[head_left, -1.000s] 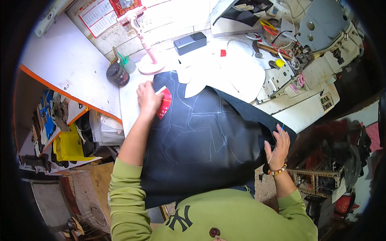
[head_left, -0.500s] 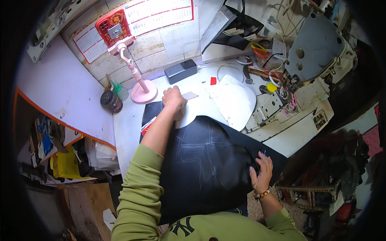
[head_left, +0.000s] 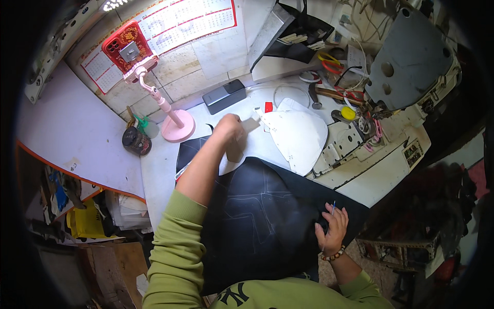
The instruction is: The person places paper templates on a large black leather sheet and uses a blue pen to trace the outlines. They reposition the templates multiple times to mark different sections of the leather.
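Black leather-like sheet (head_left: 242, 247): Spread across the near middle of the white desk (head_left: 159, 167), draped toward the person.
Pale drawn outlines (head_left: 252, 198): Bared at the centre, screened on the left now by the green sleeve (head_left: 180, 224).
Left hand (head_left: 228, 129): Shifted within a second from the sheet's left edge to its far side. Seen with fingers folded in; cannot tell whether gripping the pale grey flat piece (head_left: 251, 123) just to the right.
Right hand (head_left: 333, 227): Little changed. Poised at the sheet's right, fingers loosely curved, holding a thin blue-tipped stick (head_left: 334, 206).
Large white rounded paper piece (head_left: 301, 139): Lying at the sheet's far edge, right of the left hand.
Meaning for the work: Judged a turn from the outlines toward the far side, without marking under way.
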A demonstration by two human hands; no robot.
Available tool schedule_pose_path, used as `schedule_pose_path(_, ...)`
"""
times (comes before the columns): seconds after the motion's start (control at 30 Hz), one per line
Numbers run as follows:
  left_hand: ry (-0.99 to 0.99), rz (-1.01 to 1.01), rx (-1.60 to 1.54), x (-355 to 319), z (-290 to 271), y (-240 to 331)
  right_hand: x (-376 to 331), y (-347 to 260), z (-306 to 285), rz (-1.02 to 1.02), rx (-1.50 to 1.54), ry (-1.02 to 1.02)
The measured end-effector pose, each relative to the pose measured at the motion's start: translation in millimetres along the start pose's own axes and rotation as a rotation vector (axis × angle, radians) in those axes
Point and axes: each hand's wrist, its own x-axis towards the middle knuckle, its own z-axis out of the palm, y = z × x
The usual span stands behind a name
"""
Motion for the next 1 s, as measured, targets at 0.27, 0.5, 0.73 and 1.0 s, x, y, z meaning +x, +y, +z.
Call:
schedule_pose_path(0.27, 0.089, 0.151, -0.573, -17.3, -35.1, 5.4, -0.1, 1.8, 1.0, -0.065, -0.001, 0.000)
schedule_pose_path(0.5, 0.613, 0.139, 0.053, -128.2, -17.6, -126.2, -56.6, 2.6, -23.0, -0.006, -0.153, -0.038)
schedule_pose_path(0.73, 0.598, -0.111, -0.236, -206.5, -0.6, -172.4, -113.8, 30.7, -23.3, 0.155, -0.202, 0.028)
schedule_pose_path(1.0, 0.580, -0.119, -0.763, -207.5, -4.1, -180.8, -94.4, 47.5, -59.1, 0.592, -0.063, 0.337)
